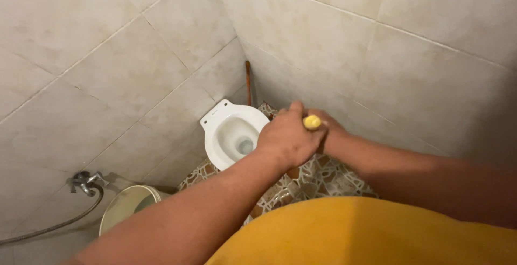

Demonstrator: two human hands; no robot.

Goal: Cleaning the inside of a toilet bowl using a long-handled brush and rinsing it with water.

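My left hand point(288, 136) and my right hand point(328, 130) are clasped together around a yellow handle point(312, 121), whose rounded end sticks out above the fingers. The rest of that handle is hidden under my hands. Just left of my hands stands a white toilet bowl point(218, 141) without a seat, with water at its bottom. My hands hover beside its right rim, above the patterned floor.
A brown stick point(248, 84) leans in the tiled corner behind the toilet. A pale bucket point(129, 203) stands at lower left under a metal tap point(83, 181) with a hose. Mosaic floor tiles point(323, 176) lie below my hands. Tiled walls close in on both sides.
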